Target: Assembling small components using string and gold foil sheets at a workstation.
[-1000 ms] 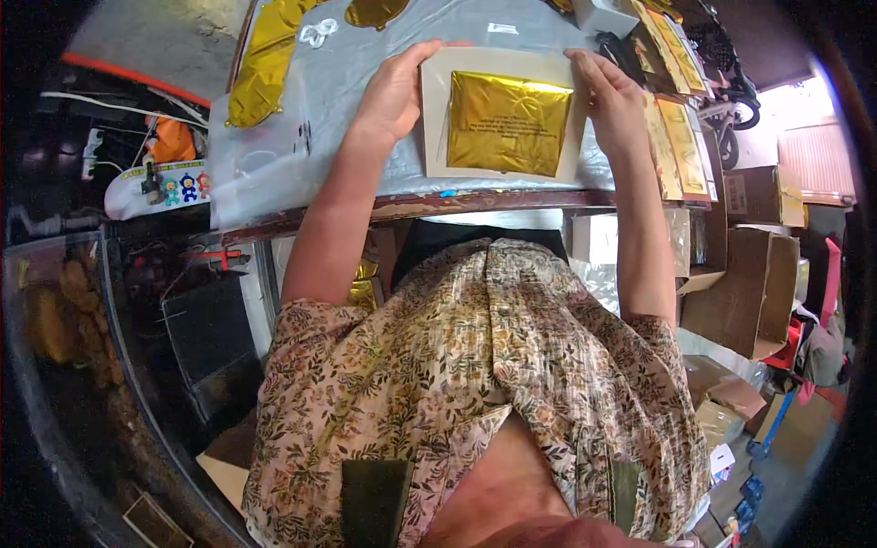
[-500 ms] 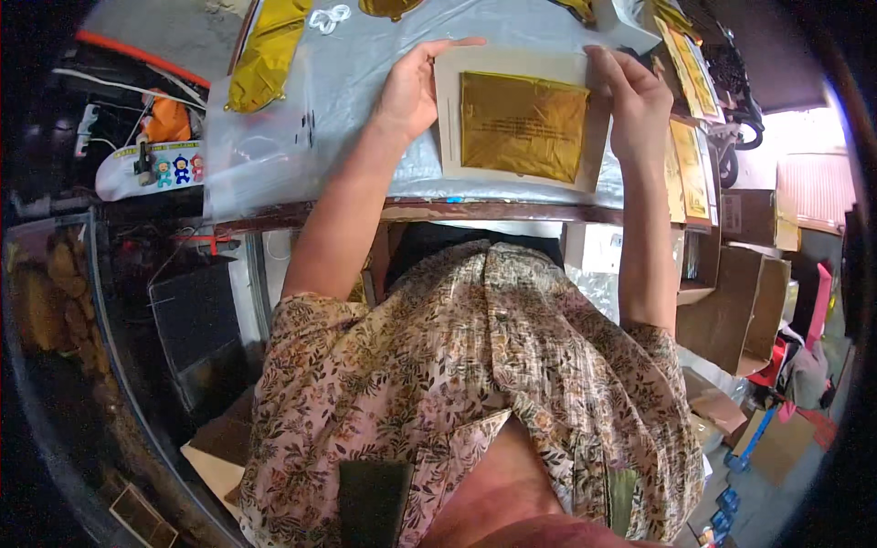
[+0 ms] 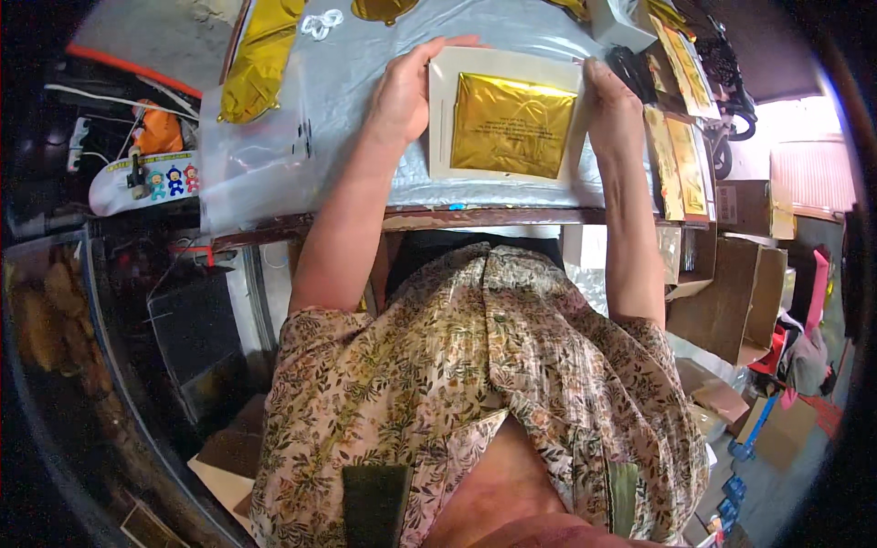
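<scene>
Between my two hands is a flat white card (image 3: 441, 137) with a folded gold foil piece (image 3: 512, 132) on its face; small dark print runs across the foil. My left hand (image 3: 402, 99) grips the card's left edge, its fingers reaching behind the top corner. At the opposite edge, my right hand (image 3: 614, 110) pinches the card with the thumb in front, the other fingers partly hidden. The card is held over the near side of the silvery covered table (image 3: 365, 196).
A long gold foil piece (image 3: 251, 78) and clear plastic bags (image 3: 251, 173) lie at the table's left. White rings (image 3: 322, 23) sit at the back. More gold foil packets (image 3: 685, 164) stand on the right, above open cardboard boxes (image 3: 731, 301). A white power strip (image 3: 78, 144) is at far left.
Both hands and the card have shifted slightly left. The card's tilt has changed, and the gold foil now catches more light.
</scene>
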The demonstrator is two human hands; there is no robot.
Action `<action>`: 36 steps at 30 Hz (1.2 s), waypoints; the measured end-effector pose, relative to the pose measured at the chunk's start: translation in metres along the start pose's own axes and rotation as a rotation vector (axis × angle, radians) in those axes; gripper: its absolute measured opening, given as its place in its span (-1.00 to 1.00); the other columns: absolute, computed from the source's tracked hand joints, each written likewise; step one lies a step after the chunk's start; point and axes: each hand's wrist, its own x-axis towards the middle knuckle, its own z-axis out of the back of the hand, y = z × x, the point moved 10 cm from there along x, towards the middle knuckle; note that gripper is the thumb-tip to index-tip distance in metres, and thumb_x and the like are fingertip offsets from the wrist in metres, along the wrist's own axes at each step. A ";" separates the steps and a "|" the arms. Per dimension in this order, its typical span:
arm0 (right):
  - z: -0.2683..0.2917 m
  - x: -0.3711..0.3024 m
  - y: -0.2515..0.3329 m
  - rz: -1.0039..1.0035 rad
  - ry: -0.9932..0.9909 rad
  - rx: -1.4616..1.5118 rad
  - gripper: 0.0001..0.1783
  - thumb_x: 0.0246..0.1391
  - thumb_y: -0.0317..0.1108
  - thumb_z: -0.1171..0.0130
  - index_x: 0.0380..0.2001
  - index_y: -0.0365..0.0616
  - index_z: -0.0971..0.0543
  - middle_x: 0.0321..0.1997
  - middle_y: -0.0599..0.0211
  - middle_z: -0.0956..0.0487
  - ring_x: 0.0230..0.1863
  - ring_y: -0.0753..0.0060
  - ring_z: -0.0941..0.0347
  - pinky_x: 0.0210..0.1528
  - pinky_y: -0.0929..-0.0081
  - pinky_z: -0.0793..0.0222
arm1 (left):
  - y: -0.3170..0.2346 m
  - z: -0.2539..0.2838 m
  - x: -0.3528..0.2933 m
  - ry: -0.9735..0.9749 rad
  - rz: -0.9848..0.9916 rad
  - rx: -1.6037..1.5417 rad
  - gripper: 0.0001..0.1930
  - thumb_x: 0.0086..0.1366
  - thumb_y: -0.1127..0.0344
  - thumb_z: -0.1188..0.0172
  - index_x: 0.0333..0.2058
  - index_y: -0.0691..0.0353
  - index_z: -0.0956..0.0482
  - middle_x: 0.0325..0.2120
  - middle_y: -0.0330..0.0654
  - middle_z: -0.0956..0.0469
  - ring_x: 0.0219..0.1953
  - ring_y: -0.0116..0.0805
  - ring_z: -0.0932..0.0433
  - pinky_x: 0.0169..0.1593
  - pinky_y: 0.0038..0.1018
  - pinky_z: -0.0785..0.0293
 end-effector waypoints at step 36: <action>-0.112 0.034 -0.036 0.703 0.686 -1.000 -0.72 0.27 -0.41 -0.07 0.03 -0.17 -0.52 0.10 0.15 -0.55 0.11 0.02 -0.44 0.21 0.25 -0.30 | -0.062 0.091 0.079 -0.332 -0.559 1.765 -0.60 0.08 0.11 -0.47 -0.20 0.23 -0.61 -0.25 0.01 -0.56 -0.32 -0.16 -0.60 -0.21 -0.27 -0.55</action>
